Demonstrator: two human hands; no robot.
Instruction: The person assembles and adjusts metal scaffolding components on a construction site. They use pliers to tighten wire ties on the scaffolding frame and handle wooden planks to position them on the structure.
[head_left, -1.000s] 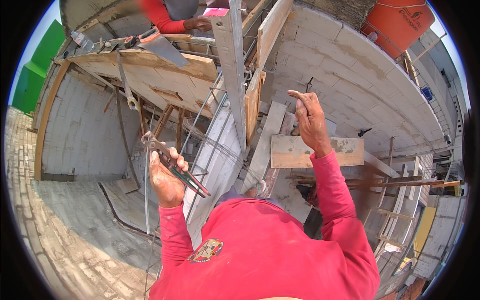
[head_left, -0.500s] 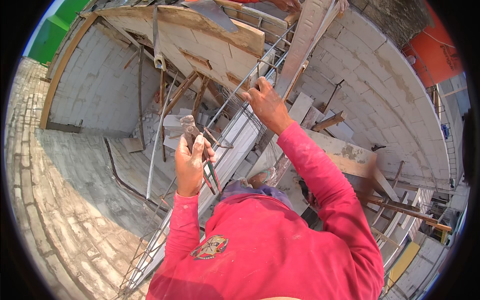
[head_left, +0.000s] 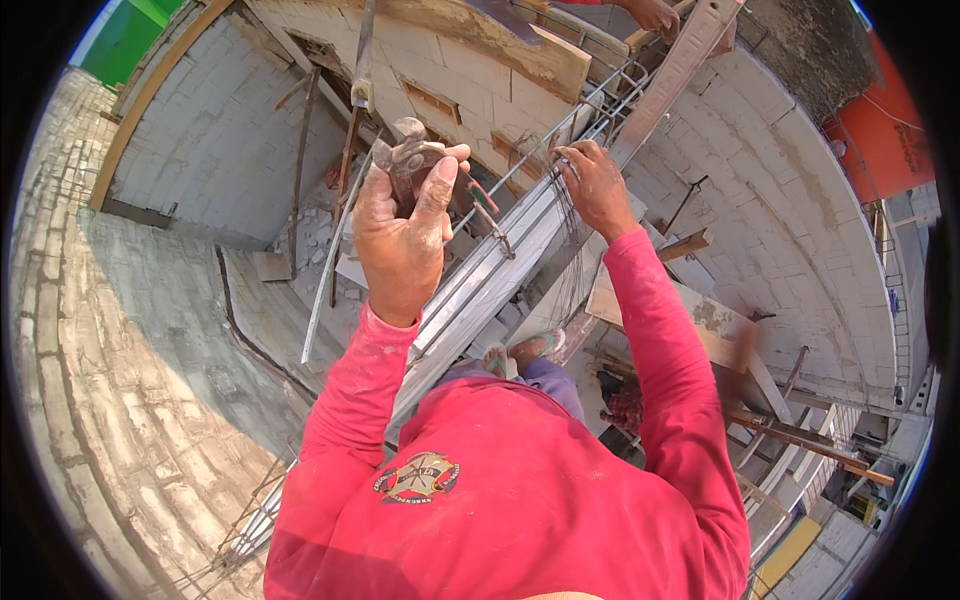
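Note:
My left hand (head_left: 405,235) is closed around a pair of pincers (head_left: 410,158), raised with the worn metal jaws upward. The red and green handles show partly behind my fingers. To its right, my right hand (head_left: 600,190) has its fingers curled at the rebar cage (head_left: 478,248). A bundle of thin dark tie wires (head_left: 570,225) hangs from those fingertips, which pinch its upper end. A short bent steel bar (head_left: 497,235) sticks out across the cage just below the pincers.
Beyond my right hand, a co-worker's hand (head_left: 652,14) is near a long metal plank (head_left: 680,80). Pale block walls (head_left: 790,200) rise on both sides. Timber props (head_left: 350,150) and a wooden board (head_left: 705,325) stand below, and brick paving (head_left: 70,350) stretches along the left.
My left hand has risen and turned the pincers, so the handles now point away behind my fingers. My right hand stays at the cage and wires while the whole view has shifted.

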